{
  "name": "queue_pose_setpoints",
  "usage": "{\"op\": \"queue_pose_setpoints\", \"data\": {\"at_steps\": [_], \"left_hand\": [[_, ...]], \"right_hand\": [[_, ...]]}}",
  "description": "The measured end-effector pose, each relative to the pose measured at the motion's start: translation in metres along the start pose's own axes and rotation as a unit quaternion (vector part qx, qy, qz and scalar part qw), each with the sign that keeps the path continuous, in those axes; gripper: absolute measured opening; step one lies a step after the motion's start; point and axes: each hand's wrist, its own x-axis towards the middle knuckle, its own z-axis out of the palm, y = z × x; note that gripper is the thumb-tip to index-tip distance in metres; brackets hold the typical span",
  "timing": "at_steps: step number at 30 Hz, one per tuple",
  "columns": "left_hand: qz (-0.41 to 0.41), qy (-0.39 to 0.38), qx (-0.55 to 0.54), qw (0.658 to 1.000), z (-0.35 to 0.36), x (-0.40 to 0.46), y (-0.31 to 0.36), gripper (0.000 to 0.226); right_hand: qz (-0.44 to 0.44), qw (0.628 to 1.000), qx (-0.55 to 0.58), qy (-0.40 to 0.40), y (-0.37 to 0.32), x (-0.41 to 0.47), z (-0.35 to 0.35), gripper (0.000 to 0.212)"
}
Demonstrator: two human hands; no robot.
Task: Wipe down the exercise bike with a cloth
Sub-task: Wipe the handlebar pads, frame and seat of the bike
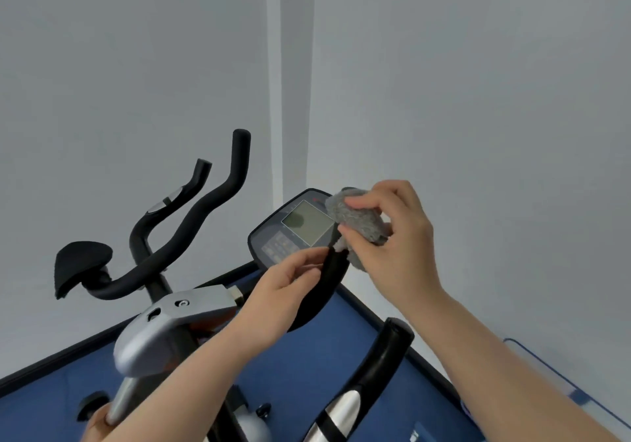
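The exercise bike [177, 325] stands on a blue floor [307, 373] in a corner of grey walls [136, 66], its black handlebars [205, 216] reaching up at the left and its console [290, 233] tilted toward the viewer in the middle. The right hand [392, 236] has a fluffy grey cloth [355, 219] bunched up in its grip, the fingers [362, 199] curled closed over the top of the wad and the thumb pressed in from below, so the cloth bulges out between them. The cloth sits against the right edge of the console, just beside the pale display screen [307, 221]. The left hand [283, 288] is near the console's lower edge, its thumb and forefinger pinched on a black padded piece [327, 281] that curves down beneath the console. Whether that piece is a pad or a strap cannot be told. A black elbow pad [82, 264] shows at the far left
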Motion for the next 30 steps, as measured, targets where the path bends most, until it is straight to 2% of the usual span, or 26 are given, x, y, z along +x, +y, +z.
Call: {"op": "queue_pose_setpoints", "data": {"at_steps": [4, 8, 10, 12, 14, 16, 19, 23, 27, 30], "left_hand": [[0.011, -0.028, 0.144, 0.989, -0.025, -0.018, -0.013, 0.029], [0.045, -0.032, 0.235, 0.970, -0.038, -0.032, -0.028, 0.030], [0.074, -0.021, 0.245, 0.966, -0.039, -0.037, -0.031, 0.032], [0.097, -0.020, 0.241, 0.965, -0.040, -0.041, -0.033, 0.033], [0.112, -0.025, 0.235, 0.965, -0.042, -0.042, -0.035, 0.035], [0.120, -0.028, 0.234, 0.964, -0.047, -0.043, -0.038, 0.036], [0.122, -0.019, 0.254, 0.959, -0.050, -0.047, -0.046, 0.039], [0.108, 0.016, 0.258, 0.960, -0.055, -0.055, -0.055, 0.040], [0.098, 0.025, 0.234, 0.967, -0.057, -0.055, -0.057, 0.037], [0.081, 0.033, 0.207, 0.974, -0.059, -0.053, -0.058, 0.032]], "right_hand": [[0.008, 0.978, -0.142, -0.150, -0.015, -0.027, 0.009, 0.034], [0.071, 0.973, -0.181, -0.121, -0.029, -0.017, 0.016, 0.034], [0.095, 0.949, -0.267, -0.139, -0.042, -0.031, 0.032, 0.031], [0.114, 0.931, -0.305, -0.167, -0.054, -0.053, 0.048, 0.030], [0.125, 0.936, -0.276, -0.180, -0.058, -0.059, 0.050, 0.029], [0.154, 0.946, -0.242, -0.150, -0.056, -0.047, 0.043, 0.025], [0.189, 0.947, -0.249, -0.080, -0.050, -0.040, 0.038, 0.025], [0.204, 0.939, -0.269, -0.060, -0.062, -0.077, 0.062, 0.027], [0.241, 0.947, -0.178, -0.114, -0.060, -0.061, 0.048, 0.027], [0.225, 0.942, -0.227, -0.103, -0.058, -0.054, 0.049, 0.026]]}}
